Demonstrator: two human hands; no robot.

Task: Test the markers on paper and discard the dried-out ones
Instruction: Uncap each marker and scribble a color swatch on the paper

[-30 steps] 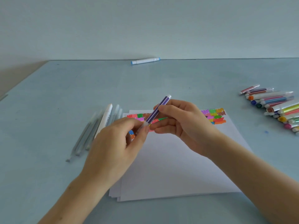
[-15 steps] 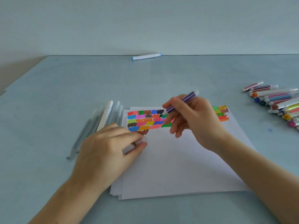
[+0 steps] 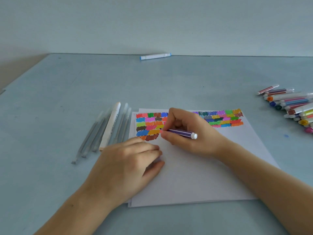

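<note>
The right hand (image 3: 189, 131) pinches the purple marker (image 3: 181, 133) between thumb and curled fingers in a writing grip. The tip points left and down and meets the paper (image 3: 194, 175) at the lower edge of the swatch block (image 3: 152, 123), beside the orange patch. The white end cap points right. This low angle appears chosen to lay a fresh stroke in the next free spot.

The left hand (image 3: 128, 163) rests on the paper's left edge, fingers loosely curled; this likely pins the sheets against the drag of the tip. Its thumb and fingertips seem to close on a small pale object, possibly the cap. This cannot be confirmed.

Left of the paper, a white marker (image 3: 111, 126) lies among several clear pens (image 3: 94, 134), just beside the sheet edge. Right of the paper, well apart, lies a pile of coloured markers (image 3: 291, 107). Beyond the paper, at the far edge of the table (image 3: 67, 90), lies a single blue-capped marker (image 3: 155, 56).

Nothing blocks the tip. The right hand itself hides the middle of the swatch block.
</note>
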